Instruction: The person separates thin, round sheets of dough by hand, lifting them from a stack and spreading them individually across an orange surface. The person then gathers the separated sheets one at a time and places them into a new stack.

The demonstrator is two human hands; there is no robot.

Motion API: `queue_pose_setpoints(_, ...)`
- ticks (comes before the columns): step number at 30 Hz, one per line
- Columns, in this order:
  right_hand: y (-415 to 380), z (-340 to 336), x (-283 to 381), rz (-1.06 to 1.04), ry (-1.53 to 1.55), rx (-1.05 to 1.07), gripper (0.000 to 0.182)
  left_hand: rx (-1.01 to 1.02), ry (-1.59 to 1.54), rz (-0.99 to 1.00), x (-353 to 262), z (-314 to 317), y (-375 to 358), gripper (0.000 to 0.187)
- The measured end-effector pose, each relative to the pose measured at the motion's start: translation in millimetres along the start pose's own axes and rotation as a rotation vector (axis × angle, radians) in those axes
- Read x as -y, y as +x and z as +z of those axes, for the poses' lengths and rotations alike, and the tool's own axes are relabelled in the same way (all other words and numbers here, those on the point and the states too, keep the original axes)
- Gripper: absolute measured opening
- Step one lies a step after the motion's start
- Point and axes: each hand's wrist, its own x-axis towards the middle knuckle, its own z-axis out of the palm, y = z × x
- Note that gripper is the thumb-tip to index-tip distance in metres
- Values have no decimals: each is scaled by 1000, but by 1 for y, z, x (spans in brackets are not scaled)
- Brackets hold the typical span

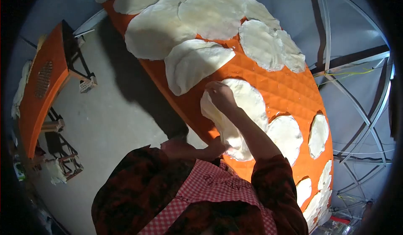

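A large, round, thin sheet of dough [247, 98] lies on the orange cloth [285, 90] in front of me, its near-left edge lifted and curled. My right hand [221, 95] reaches across the sheet, its fingers closed on the far-left edge. Lower down, my left hand [215, 149] is closed on the near edge of the same sheet, its fingertips partly hidden. Just beyond lies a folded dough sheet [195, 65]. Close on the right, a smaller dough round [285, 136] rests on the cloth.
Overlapping dough sheets [184, 18] cover the table's far end, and more rounds [319, 136] lie along the right side. A second orange-covered table [46, 79] stands at left across the grey floor [105, 130]. Metal frame bars [352, 96] run along the right wall.
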Motion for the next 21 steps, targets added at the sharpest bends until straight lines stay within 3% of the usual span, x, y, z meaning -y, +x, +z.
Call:
queue_pose_setpoints(2, -18, -37, 17, 93, 52, -62, 25, -26, -27, 189, -9, 10, -3, 29)
queue_pose_setpoints(3, -41, -54, 32, 176, 5, -84, 36, -41, -254, 97, -32, 22, -13, 24)
queue_pose_setpoints(6, -107, -106, 82, 419, -67, 115, 71, -15, -13, 210, -40, 42, -12, 30)
queue_pose_setpoints(8, -163, -85, 48, 443, -233, 25, 66, 87, 329, 210, -53, 62, -22, 32)
queue_pose_setpoints(10, -190, -84, 9, 446, -313, 89, 56, 232, 764, 166, -66, 84, -34, 35)
queue_pose_setpoints(11, -203, -92, -6, 447, -348, 124, 51, 230, 718, 335, -43, 77, -25, 31)
queue_pose_setpoints(12, -214, -114, -18, 262, -132, 4, 30, 228, 678, 504, -20, 71, -16, 27)
queue_pose_setpoints(13, -223, -141, -13, 331, 50, -18, 24, 257, 648, 521, -37, 53, -15, 26)
queue_pose_setpoints(14, -230, -171, -3, 391, 229, -38, 18, 85, 866, 649, -41, 18, 0, 13)
queue_pose_setpoints(16, -256, -218, 28, 568, 184, -90, 16, -410, 841, 801, -88, -65, 25, 5)
queue_pose_setpoints(17, -264, -237, 55, 512, 196, -259, 19, -665, 797, 732, -97, -135, 53, 15)
queue_pose_setpoints(18, -275, -250, 82, 465, 206, -416, 22, -1013, 1111, 602, -124, -175, 61, 26)
queue_pose_setpoints(19, -301, -265, 86, 670, 230, -388, 25, -1192, 1317, 393, -150, -196, 61, 36)
queue_pose_setpoints(20, -327, -281, 89, 872, 247, -372, 28, -1210, 1372, 340, -149, -255, 88, 43)
queue_pose_setpoints(21, -337, -295, 111, 900, 137, -436, 28, -1164, 1393, 212, -158, -278, 101, 42)
